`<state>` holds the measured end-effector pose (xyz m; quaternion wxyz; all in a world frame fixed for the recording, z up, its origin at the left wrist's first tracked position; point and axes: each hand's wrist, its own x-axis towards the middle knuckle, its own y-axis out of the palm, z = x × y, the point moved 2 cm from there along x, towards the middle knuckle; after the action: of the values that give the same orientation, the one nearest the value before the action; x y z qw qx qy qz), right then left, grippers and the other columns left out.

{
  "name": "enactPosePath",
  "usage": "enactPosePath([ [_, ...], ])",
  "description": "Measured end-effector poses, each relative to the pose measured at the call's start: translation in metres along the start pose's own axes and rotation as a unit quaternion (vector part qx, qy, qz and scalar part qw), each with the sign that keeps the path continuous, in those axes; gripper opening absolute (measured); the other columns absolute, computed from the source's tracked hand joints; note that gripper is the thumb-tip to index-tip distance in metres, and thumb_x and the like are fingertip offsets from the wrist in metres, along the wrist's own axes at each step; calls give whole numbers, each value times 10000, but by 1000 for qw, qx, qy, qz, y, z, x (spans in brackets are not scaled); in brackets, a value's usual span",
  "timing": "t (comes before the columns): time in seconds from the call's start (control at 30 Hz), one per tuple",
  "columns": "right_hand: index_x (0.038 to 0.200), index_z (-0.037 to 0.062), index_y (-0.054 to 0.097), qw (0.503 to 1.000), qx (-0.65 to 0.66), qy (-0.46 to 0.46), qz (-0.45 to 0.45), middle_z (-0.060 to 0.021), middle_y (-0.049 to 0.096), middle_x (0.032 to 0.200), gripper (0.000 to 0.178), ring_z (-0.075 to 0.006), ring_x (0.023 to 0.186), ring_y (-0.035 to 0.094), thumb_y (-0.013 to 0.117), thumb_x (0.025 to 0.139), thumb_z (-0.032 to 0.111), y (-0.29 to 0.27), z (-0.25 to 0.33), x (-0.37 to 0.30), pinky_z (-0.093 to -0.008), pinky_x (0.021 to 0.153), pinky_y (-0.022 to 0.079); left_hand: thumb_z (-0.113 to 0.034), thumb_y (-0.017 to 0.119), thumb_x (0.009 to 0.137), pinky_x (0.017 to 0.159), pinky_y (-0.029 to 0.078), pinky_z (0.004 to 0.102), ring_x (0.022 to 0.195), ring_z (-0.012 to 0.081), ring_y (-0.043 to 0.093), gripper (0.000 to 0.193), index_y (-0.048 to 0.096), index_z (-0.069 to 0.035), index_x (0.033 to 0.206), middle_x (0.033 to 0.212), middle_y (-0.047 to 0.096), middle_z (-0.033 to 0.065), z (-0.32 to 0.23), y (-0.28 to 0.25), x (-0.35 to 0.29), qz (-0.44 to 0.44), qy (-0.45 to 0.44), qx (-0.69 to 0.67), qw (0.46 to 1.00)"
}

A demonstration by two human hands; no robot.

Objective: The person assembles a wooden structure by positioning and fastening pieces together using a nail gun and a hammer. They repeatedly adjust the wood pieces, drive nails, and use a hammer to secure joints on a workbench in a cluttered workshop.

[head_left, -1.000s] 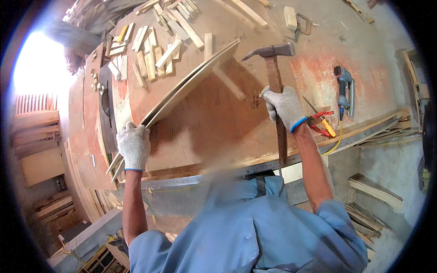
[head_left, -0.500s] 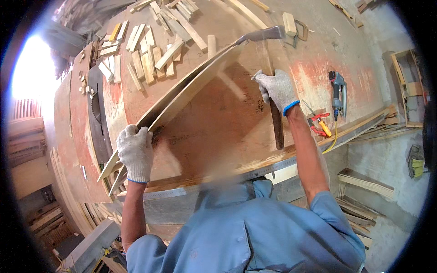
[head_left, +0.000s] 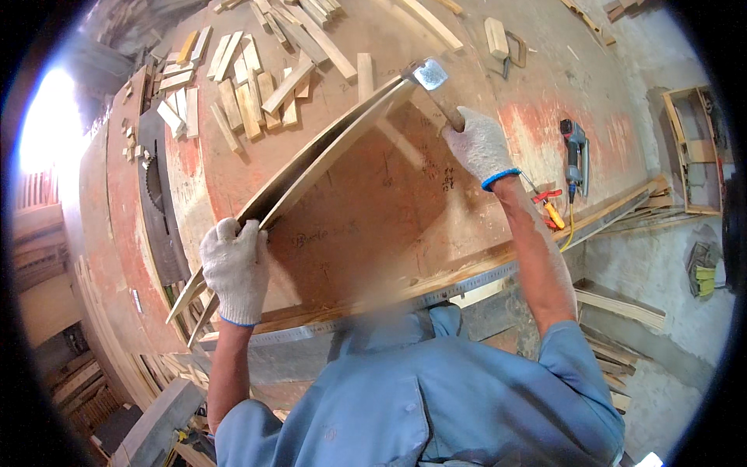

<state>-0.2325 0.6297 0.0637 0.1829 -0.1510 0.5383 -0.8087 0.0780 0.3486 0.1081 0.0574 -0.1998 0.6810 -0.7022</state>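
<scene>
Two long thin wooden boards [head_left: 338, 152] stand on edge over the worktable, close together at the far end and spread where they cross near my left hand. My gloved left hand [head_left: 235, 271] is closed around them at their near end. In my gloved right hand [head_left: 478, 148] is a hammer [head_left: 443, 105] with a wooden handle, most of it hidden by the hand. Its shiny metal head is at the far tip of the boards; whether it touches them I cannot tell.
Several short wood offcuts [head_left: 247, 101] lie at the far left, near a toothed saw blade [head_left: 154, 191] in a table slot. On the right are a nail gun [head_left: 574, 156] with a yellow hose, red-handled pliers [head_left: 548, 195] and a yellow-handled screwdriver [head_left: 554, 215]. A metal ruler [head_left: 459, 289] edges the table [head_left: 373, 233].
The hammer has turned and swung toward the boards' far tip, its handle now pointing away from me. My right hand has tilted with it. My left hand still grips the boards.
</scene>
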Motion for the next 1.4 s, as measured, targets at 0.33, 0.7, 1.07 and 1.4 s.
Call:
enactPosePath([
  [0.33, 1046, 37, 742, 992, 74, 28, 95, -281, 708, 1051, 359, -480, 1030, 664, 613, 860, 315, 6, 24, 38, -538, 901, 530, -132, 780, 837, 920, 516, 487, 1092, 391, 643, 179, 700, -55, 978, 1225, 653, 150, 47, 36, 42, 13, 1, -145, 989],
  [0.7, 1052, 21, 732, 983, 168, 3, 78, -270, 713, 1025, 344, -447, 1005, 690, 664, 862, 300, 37, 40, 71, -478, 865, 535, -106, 771, 808, 885, 522, 473, 1025, 405, 655, 162, 692, -11, 912, 1144, 678, 179, 79, 55, 73, -22, 0, -223, 975],
  [1.07, 943, -19, 667, 979, 117, 56, 160, -119, 592, 670, 306, -170, 614, 586, 685, 902, 283, -1, 25, 42, -394, 588, 490, -118, 782, 824, 871, 508, 489, 1025, 387, 639, 154, 667, -43, 893, 1114, 671, 147, 37, 34, 38, 4, -3, -161, 987],
  [1.4, 924, -32, 665, 974, 102, 84, 183, -109, 600, 633, 332, -201, 558, 593, 703, 886, 296, 3, 35, 47, -402, 563, 494, -125, 793, 800, 850, 504, 482, 993, 371, 639, 184, 674, -59, 924, 1079, 662, 122, 47, 42, 51, 20, -15, -138, 990],
])
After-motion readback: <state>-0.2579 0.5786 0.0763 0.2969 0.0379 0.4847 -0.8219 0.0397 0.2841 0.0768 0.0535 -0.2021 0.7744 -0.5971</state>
